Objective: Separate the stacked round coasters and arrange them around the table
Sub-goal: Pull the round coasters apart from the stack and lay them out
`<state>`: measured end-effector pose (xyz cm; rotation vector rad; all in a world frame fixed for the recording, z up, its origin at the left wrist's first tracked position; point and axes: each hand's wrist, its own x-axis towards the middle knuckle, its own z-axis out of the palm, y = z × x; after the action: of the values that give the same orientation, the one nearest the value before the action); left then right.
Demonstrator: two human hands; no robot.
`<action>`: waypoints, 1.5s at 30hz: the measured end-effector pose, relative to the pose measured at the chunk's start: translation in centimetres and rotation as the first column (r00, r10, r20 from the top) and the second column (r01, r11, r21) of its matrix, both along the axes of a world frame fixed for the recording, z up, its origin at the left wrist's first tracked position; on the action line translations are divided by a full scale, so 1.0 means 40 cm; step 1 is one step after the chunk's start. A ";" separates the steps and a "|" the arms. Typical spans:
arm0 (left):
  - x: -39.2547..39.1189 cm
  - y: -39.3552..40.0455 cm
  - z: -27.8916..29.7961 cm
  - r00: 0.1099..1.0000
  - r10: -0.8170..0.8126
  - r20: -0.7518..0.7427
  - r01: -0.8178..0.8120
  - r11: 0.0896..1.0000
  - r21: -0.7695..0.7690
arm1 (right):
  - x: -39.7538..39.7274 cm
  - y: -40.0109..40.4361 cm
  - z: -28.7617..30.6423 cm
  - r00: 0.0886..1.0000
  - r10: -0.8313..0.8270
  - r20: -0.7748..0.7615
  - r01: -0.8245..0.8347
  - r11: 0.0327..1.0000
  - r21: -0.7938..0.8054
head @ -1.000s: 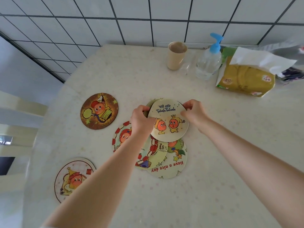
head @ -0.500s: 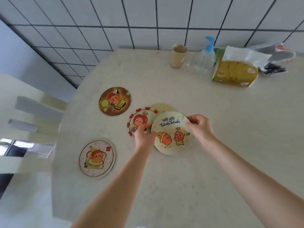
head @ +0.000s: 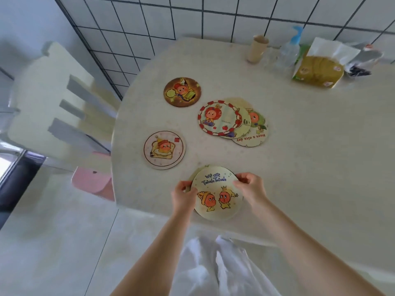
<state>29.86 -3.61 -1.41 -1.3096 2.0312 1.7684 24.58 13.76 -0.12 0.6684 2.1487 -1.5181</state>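
Observation:
Both my hands hold a pale round coaster [head: 217, 194] with two orange figures and blue writing, low over the table's near edge. My left hand [head: 184, 196] pinches its left rim, my right hand [head: 251, 190] its upper right rim. A second coaster's edge [head: 195, 171] peeks out behind it at the upper left. A fanned pile lies mid-table: a red-bordered coaster [head: 220, 118] on top, a "Have a nice day" coaster [head: 255, 135] under it. A dark brown coaster [head: 182, 92] and a toast-picture coaster [head: 164, 149] lie singly to the left.
The cream table [head: 299, 157] meets a tiled wall. At its back stand a beige cup [head: 257, 49], a pump bottle [head: 288, 50] and a yellow tissue pack [head: 319, 69]. A pale chair [head: 53, 103] and a pink stool [head: 94, 180] are at the left.
My hands have carried the two-figure coaster from the pile toward me to the table's near edge. The camera view has pulled back and tilted down.

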 end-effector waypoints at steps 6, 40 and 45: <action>0.034 -0.058 -0.007 1.000 -0.011 -0.005 0.010 0.999 -0.047 | 0.028 -0.064 -0.007 0.999 -0.013 -0.035 0.014 0.999 0.034; 0.064 0.032 0.016 0.944 -0.329 -0.001 0.327 0.939 -0.105 | -0.003 0.054 0.016 0.983 0.148 -0.110 -0.117 0.962 0.245; 0.043 0.164 0.013 0.922 -0.388 0.007 0.387 0.918 -0.084 | 0.013 0.195 0.007 0.993 0.075 -0.088 -0.051 0.967 0.248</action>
<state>31.58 2.94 -0.89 -0.8351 2.2026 1.5258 25.08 21.58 0.17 0.6094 2.4332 -1.2880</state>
